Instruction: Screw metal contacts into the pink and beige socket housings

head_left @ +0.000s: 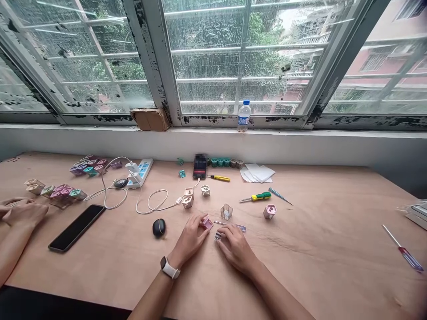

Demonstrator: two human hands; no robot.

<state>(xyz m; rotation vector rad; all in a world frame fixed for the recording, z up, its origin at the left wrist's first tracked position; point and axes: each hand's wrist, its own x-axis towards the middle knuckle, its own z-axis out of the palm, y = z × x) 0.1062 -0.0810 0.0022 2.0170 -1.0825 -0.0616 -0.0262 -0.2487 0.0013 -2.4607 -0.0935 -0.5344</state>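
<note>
My left hand [189, 238], a white-strapped watch on its wrist, pinches a small pink plastic piece [207, 223] between thumb and fingers. Close to its right, my right hand [236, 246] has its fingers curled at the tabletop around a small shiny dark-and-clear piece [218, 236], whose kind I cannot make out. A screwdriver with a clear purplish handle [240, 228] lies just beyond the right fingers, partly covered by them. Behind both hands stands a small transparent many-sided case [226, 212]. A pink-topped many-sided case [270, 211] sits farther right.
Beyond lie a green-yellow screwdriver [261, 196], tweezers [280, 196], a yellow cutter [220, 178] and white papers [256, 173]. Leftward are a black round case [159, 227], cables, a phone [77, 228], a power strip [142, 173] and another person's hands [25, 213].
</note>
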